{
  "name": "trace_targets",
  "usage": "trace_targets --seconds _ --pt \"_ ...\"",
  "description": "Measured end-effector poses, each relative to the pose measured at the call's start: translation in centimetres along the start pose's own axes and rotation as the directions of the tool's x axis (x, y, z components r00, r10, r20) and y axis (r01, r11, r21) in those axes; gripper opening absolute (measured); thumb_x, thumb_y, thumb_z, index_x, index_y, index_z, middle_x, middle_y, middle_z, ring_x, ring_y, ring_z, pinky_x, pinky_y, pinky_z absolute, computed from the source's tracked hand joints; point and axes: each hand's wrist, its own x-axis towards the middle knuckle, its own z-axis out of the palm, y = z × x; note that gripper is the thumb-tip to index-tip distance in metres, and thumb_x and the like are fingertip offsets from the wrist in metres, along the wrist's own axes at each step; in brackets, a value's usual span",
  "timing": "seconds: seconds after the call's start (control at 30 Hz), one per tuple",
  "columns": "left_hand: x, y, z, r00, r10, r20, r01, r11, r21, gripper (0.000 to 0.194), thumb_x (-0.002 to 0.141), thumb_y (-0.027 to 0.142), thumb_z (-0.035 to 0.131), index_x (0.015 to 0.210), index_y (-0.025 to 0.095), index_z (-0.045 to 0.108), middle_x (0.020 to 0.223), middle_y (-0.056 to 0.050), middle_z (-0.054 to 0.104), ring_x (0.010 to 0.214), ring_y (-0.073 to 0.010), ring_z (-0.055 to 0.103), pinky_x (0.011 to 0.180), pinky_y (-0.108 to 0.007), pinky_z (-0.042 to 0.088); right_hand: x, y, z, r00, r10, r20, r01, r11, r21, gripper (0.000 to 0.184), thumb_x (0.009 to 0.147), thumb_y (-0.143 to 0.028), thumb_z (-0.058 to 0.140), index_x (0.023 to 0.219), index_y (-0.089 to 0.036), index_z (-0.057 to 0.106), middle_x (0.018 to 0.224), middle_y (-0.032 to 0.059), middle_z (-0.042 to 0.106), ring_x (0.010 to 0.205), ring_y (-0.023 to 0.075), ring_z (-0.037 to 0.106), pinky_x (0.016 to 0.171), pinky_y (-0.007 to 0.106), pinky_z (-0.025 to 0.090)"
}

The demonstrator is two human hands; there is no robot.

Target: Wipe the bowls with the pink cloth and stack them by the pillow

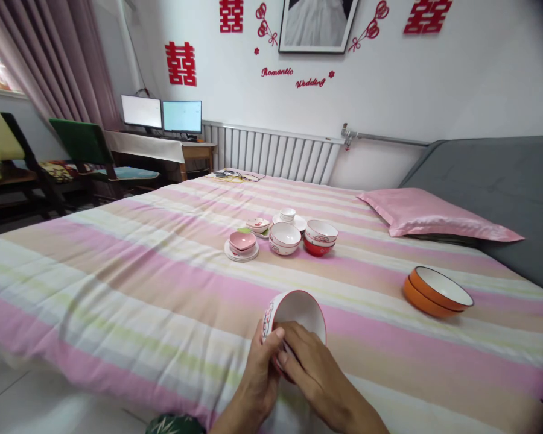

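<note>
Left hand (261,375) holds bowl (305,308); right hand (311,364) inside, grip unclear.

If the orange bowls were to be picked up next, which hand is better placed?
Probably the right hand: it is nearer the orange bowls, which lie to the right. It reaches inside the held bowl, while the left hand cups that bowl's outside and could likely support it alone.

white wall (389,84): red words "romantic" (277,72), "wedding" (311,82); three red 囍 signs (181,64).

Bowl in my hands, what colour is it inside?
The bowl is white inside, best seen in the head view.
</note>
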Motion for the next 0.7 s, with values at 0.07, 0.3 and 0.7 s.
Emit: trace_targets --seconds 0.07,0.3,0.7 --pt "-0.1 0.1 0.1 1.000 -0.010 0.007 0.010 1.000 0.003 0.036 0.066 0.031 0.074 0.096 0.016 0.063 0.081 -0.004 0.068 0.083 -0.0206 0.064 0.076 -0.030 0.049 -0.2 0.2 0.4 1.000 0.019 0.024 -0.021 0.993 0.119 0.040 0.093 -0.026 0.040 0.133 -0.029 0.040 0.130 0.0047 0.051 0.118 0.0195 0.048 0.097 0.037 0.040" --pt "0.1 -0.1 -0.1 0.994 -0.110 -0.001 0.110 0.992 -0.060 0.035 0.063 0.040 0.074 0.087 0.017 0.062 0.069 -0.002 0.066 0.065 -0.0177 0.063 0.064 -0.029 0.049 -0.6 1.1 2.5 0.998 0.053 0.031 -0.055 0.997 0.059 0.071 0.086 -0.025 0.048 0.146 -0.027 0.011 0.151 0.0074 0.025 0.137 0.0256 0.025 0.109 0.048 0.024" --pt "0.7 2.1 0.2 0.996 0.036 -0.081 -0.042 0.996 -0.075 0.043 0.060 0.029 0.077 0.097 0.015 0.063 0.075 -0.003 0.069 0.066 -0.0180 0.064 0.060 -0.027 0.048 0.3 1.4 1.0 0.994 -0.109 0.021 0.109 0.925 -0.363 0.049 0.076 -0.006 0.051 0.117 -0.032 0.054 0.112 -0.0018 0.064 0.112 0.0227 0.050 0.102 0.046 0.027"
